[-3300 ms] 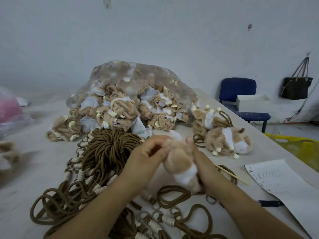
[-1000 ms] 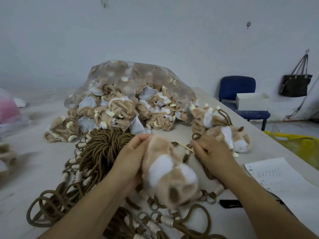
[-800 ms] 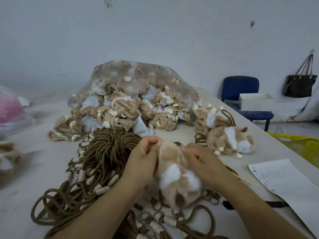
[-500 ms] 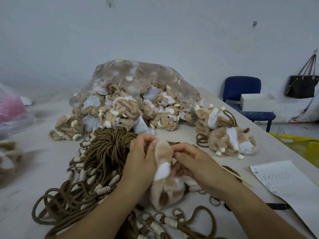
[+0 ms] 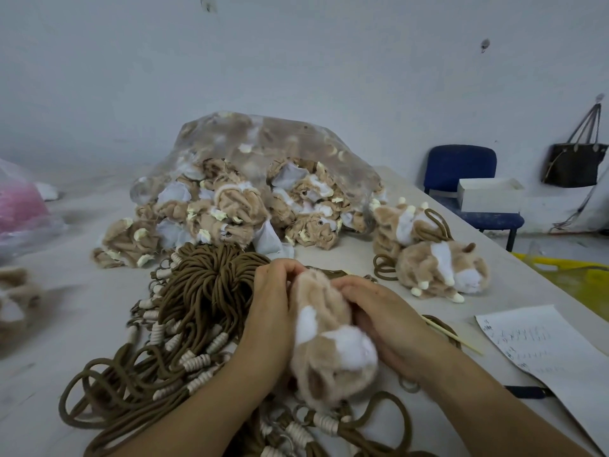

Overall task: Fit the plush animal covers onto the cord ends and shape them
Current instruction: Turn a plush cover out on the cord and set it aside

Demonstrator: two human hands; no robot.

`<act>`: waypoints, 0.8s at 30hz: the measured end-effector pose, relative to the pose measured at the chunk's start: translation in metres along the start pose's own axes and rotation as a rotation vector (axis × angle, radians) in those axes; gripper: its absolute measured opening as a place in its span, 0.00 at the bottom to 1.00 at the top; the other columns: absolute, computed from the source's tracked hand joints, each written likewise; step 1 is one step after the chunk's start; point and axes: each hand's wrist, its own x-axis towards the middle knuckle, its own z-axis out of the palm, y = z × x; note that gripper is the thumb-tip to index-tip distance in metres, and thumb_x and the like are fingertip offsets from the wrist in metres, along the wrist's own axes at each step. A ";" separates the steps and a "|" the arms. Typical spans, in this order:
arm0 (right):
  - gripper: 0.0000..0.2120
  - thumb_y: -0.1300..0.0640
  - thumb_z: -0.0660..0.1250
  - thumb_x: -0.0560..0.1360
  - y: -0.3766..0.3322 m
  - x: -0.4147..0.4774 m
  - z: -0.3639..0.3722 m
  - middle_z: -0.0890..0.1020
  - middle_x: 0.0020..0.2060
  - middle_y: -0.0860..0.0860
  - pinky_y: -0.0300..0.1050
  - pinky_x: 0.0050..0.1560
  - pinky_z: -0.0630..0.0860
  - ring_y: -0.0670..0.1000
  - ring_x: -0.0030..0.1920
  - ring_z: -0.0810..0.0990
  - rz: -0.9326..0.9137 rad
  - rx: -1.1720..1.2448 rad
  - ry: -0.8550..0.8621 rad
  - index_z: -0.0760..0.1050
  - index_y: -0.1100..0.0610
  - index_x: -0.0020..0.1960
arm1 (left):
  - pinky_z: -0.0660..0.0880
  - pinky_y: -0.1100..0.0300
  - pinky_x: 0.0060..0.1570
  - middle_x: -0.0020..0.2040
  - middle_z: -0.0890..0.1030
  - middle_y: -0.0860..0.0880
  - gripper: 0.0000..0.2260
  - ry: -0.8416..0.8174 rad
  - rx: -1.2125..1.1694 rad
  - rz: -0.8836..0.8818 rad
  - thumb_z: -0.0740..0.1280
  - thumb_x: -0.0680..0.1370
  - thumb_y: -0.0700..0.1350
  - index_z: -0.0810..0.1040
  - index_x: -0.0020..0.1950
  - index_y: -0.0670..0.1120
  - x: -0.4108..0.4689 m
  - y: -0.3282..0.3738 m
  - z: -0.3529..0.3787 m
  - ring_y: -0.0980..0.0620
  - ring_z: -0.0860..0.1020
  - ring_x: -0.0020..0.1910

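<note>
A tan and white plush animal cover (image 5: 326, 341) is held above the table between both hands, its open end facing me. My left hand (image 5: 272, 311) grips its left side and top. My right hand (image 5: 379, 318) presses its right side. A thin wooden stick (image 5: 451, 334) pokes out past my right hand; whether that hand holds it is unclear. A big bundle of brown cords (image 5: 201, 291) with white wrapped ends and metal rings lies under and left of my hands. Two finished plush animals (image 5: 438, 272) lie to the right.
A clear plastic bag (image 5: 263, 153) spills several inside-out plush covers (image 5: 211, 216) at the table's back. A written paper sheet (image 5: 547, 351) and a black pen (image 5: 524, 391) lie at the right edge. Beyond stand a blue chair (image 5: 461, 166) with a white box, a hanging bag and a yellow bin.
The cover has been turned and pulled up between my hands. My right hand, which was apart at the cords a second ago, now presses against the cover's right side.
</note>
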 end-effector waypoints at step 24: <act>0.09 0.54 0.64 0.78 0.008 0.003 -0.002 0.77 0.28 0.43 0.38 0.30 0.70 0.44 0.30 0.73 -0.220 -0.509 0.180 0.70 0.45 0.41 | 0.73 0.61 0.32 0.36 0.79 0.51 0.06 -0.112 -0.270 -0.222 0.64 0.81 0.44 0.76 0.44 0.49 0.011 0.001 0.002 0.56 0.75 0.33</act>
